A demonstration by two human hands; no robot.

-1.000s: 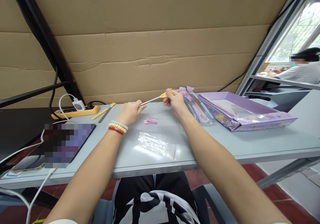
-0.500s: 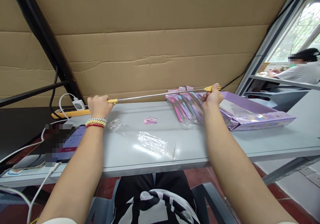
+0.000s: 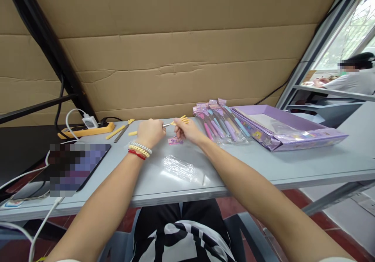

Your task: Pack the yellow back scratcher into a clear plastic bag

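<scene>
Both my hands hold a yellow telescopic back scratcher [image 3: 171, 123], now pushed short, above the grey table [image 3: 263, 164]. My left hand [image 3: 150, 132] is closed round its yellow handle end, whose tip sticks out to the left. My right hand [image 3: 186, 130] pinches the yellow hand-shaped head. Only a short piece of metal rod shows between the two hands. A small pink card [image 3: 175, 140] lies on the table just below my right hand. An empty clear plastic sleeve [image 3: 180, 169] lies nearer to me.
A bundle of wrapped scratchers [image 3: 218, 121] lies right of my hands, beside an open purple box [image 3: 281, 131]. Another yellow scratcher [image 3: 120, 130], a yellow power strip [image 3: 88, 130] with charger and a tablet [image 3: 67, 168] lie left. Cardboard walls the back. Another person sits far right.
The scratcher was pulled out long between my spread hands half a second ago. Now my hands have come together at the table's middle and the rod is collapsed short.
</scene>
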